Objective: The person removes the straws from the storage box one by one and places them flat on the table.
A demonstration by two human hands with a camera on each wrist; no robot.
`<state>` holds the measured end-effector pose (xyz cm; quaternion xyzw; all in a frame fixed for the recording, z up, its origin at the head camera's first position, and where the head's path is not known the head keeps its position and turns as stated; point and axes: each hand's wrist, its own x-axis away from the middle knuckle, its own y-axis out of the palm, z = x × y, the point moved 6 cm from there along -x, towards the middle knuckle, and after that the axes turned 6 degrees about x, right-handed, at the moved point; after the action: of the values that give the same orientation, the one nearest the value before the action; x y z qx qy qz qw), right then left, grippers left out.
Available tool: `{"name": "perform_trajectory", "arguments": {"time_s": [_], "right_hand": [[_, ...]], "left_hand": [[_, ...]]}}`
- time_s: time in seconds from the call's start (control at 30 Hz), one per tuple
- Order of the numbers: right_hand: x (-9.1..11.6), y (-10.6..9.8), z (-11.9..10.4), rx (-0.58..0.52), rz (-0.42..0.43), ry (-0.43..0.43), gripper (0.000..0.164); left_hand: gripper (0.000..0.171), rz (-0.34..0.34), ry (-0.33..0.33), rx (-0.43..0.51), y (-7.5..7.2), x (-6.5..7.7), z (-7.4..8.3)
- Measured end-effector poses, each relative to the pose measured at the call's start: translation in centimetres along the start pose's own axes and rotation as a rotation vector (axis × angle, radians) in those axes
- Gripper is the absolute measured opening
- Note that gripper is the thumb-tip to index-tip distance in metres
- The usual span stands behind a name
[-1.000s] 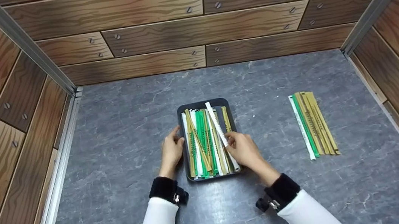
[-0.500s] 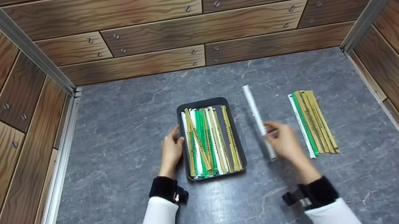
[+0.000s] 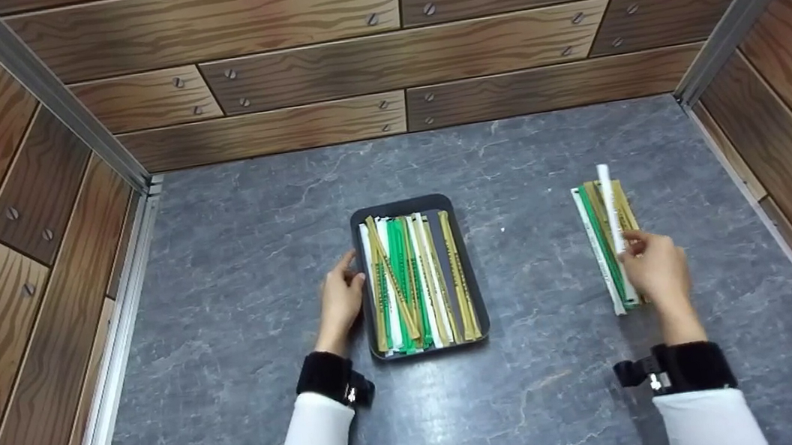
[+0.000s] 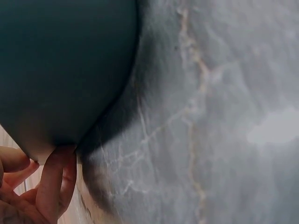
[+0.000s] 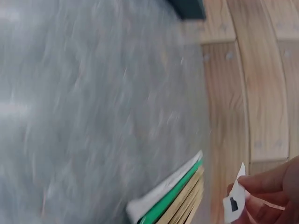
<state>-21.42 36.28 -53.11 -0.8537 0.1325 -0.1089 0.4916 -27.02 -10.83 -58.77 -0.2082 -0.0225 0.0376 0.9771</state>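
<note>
My right hand [image 3: 658, 267] pinches a slim white paper stick packet [image 3: 609, 204] between thumb and fingers. It overlaps a row of similar packets [image 3: 593, 236] in white, green and gold-brown, lying side by side at the right. In the right wrist view the end of the held packet [image 5: 233, 206] carries a dark mark and stands apart from the row. My left hand [image 3: 341, 297] rests its fingertips against the left side of a black tray [image 3: 482, 302]. Inside the tray lie several white, green and gold packets [image 3: 403, 282], one gold packet slanting across the others.
The grey marbled tabletop [image 3: 548, 355] has wood-patterned panels [image 3: 317, 73] at its back and both sides. Metal rails [image 3: 113, 287] run along the left edge. Tiny white specks [image 3: 503, 229] lie between tray and row.
My right hand has lifted the white packet out of the tray and carried it right, over the row. My left hand has stayed at the tray's side.
</note>
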Motion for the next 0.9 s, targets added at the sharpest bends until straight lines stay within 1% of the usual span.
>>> {"name": "perform_trajectory", "arguments": {"time_s": [0.1,0.23,0.43,0.53,0.63,0.7,0.77,0.83,0.9], "right_hand": [[-0.5,0.0,1.7,0.02,-0.027,0.049,0.042],[-1.0,0.4,3.0,0.047,-0.061,0.092,0.041],[-1.8,0.8,3.6,0.102,-0.122,0.126,0.043],[-2.1,0.9,3.6,0.114,-0.126,0.127,0.043],[-2.2,1.1,3.3,0.119,-0.108,0.129,0.044],[-2.1,1.3,2.7,0.112,-0.081,0.112,0.044],[-1.7,1.6,1.6,0.094,-0.031,0.069,0.042],[-1.2,2.2,-0.1,0.067,0.024,-0.013,0.039],[-0.5,3.0,-2.1,0.041,0.069,-0.12,0.035]], "left_hand": [[0.048,-0.004,-0.01,0.004,0.0,0.0,0.0],[0.048,-0.004,-0.006,0.003,0.0,0.1,0.1],[0.048,-0.003,-0.002,0.004,0.1,0.0,0.0],[0.048,-0.004,-0.001,-0.003,0.1,0.1,0.0],[0.048,-0.002,0.0,-0.005,0.1,0.1,0.0],[0.048,0.0,0.0,-0.006,0.0,0.1,0.0],[0.048,-0.001,-0.003,-0.003,0.0,0.1,0.0],[0.048,0.001,-0.003,-0.001,0.0,0.0,0.0],[0.048,0.003,0.001,0.002,0.0,0.0,0.0]]}}
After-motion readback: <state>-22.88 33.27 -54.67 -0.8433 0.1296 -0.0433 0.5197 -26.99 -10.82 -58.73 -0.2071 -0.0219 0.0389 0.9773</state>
